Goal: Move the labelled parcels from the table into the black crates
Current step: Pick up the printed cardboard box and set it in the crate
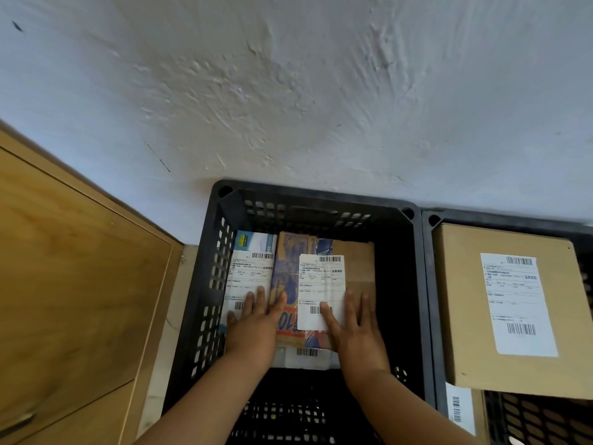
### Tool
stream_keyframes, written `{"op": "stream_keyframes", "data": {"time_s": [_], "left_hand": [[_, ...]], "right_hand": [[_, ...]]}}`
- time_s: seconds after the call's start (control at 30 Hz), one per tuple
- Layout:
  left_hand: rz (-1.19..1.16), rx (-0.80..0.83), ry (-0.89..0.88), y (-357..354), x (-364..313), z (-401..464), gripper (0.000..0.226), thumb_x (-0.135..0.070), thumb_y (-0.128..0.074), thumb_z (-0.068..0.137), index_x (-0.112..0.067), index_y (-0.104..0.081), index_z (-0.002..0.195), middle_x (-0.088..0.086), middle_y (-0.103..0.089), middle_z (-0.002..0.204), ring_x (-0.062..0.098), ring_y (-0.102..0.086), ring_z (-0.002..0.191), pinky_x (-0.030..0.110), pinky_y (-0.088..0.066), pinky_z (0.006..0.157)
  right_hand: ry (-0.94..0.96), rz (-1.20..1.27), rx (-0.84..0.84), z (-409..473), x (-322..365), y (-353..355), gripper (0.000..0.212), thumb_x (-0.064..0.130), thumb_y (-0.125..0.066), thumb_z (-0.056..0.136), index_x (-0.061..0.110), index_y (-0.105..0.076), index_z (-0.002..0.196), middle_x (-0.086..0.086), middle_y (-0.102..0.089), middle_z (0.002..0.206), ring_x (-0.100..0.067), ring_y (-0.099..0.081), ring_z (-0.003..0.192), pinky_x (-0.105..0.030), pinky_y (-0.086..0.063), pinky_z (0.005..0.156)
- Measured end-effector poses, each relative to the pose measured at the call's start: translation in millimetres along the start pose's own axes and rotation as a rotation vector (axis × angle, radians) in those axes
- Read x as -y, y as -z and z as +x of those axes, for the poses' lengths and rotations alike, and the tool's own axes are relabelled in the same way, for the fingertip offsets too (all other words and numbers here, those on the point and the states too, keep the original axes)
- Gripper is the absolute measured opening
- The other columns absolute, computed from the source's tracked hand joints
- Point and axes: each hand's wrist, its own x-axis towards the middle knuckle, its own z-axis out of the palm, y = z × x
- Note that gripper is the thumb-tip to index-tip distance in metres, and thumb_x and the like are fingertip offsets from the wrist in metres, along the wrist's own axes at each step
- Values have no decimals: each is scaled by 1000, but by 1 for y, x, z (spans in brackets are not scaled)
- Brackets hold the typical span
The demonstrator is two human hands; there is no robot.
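My hands, left (253,326) and right (351,329), lay spread flat on the parcels (321,290) in the crate (205,284); they seemed light, stiff, best gripped by the edges.

A rough white plastered wall (288,91) fills the far side of the scene. On the left stands a wooden cabinet (73,268) with light brown panels.

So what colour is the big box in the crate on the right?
Plain brown cardboard box with a white label; head view.
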Motion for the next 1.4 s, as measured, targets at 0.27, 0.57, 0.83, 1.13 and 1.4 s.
{"op": "stream_keyframes", "data": {"time_s": [0.27, 0.57, 0.83, 1.13, 1.4], "left_hand": [[27, 59, -11, 8, -4, -1, 81, -11, -46, 95, -33, 10, 149, 11, 15, 158, 31, 9, 146, 47, -15, 117], [-10, -23, -55, 30, -7, -71, 74, -10, -42, 94, -32, 1, 151, 11, 1, 159, 29, -20, 143, 39, -28, 113], [-25, -217, -140, 115, -46, -138, 55, -24, -42, 96, -26, -22, 148, 3, -43, 141, 20, -50, 119, 30, -44, 93], [-118, -500, -292, 199, -140, -209, 36, -32, -41, 97, -29, -50, 131, -7, -61, 118, 14, -57, 105, 30, -47, 83], [-320, -610, -408, 220, -253, -283, 26, -37, -43, 96, -32, -60, 116, -13, -65, 112, 9, -59, 97, 27, -47, 81]], "right_hand": [[33, 52, 78, 1, -5, 8, 92, 15, -53, 93, 32, 20, 147, -20, 29, 152, -48, 23, 138, -48, -1, 117], [-11, 413, 3, -55, -17, 57, 63, 14, -53, 90, 20, -24, 146, -10, -33, 143, -27, -40, 126, -36, -46, 99], [-70, 697, -148, -143, -50, 124, 39, 27, -48, 94, 19, -49, 133, -2, -59, 125, -19, -57, 111, -28, -48, 88], [-78, 826, -440, -250, -115, 181, 34, 27, -46, 95, 24, -51, 129, 1, -63, 116, -12, -58, 91, -22, -45, 72], [-173, 1111, -583, -334, -196, 175, 30, 25, -51, 92, 21, -59, 120, 2, -64, 112, -11, -60, 88, -23, -49, 74]]}}
